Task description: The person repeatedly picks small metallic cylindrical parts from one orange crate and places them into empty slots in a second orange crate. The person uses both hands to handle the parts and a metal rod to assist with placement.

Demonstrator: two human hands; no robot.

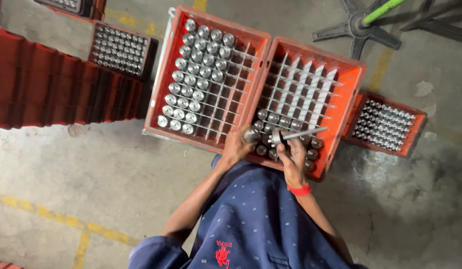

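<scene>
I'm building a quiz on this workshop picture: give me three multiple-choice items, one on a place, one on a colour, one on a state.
1. Where is the right hand?
A over the right crate
B on the floor
C on the green pole

2. Colour of the wristband?
A blue
B red
C white

3. The left crate is
A empty
B partly filled with metal cylinders
C overturned

A: it holds a metal rod above that crate's grid.
B: red band on the right wrist.
B: the left columns are full, the right ones bare.

Shiny, smooth metal cylinders (193, 79) fill matt orange plastic crates (263, 42) with pale plastic dividers (300, 87), on a rough, stained concrete floor (91, 164) beside the blue dotted cloth shirt (261, 224).
</scene>
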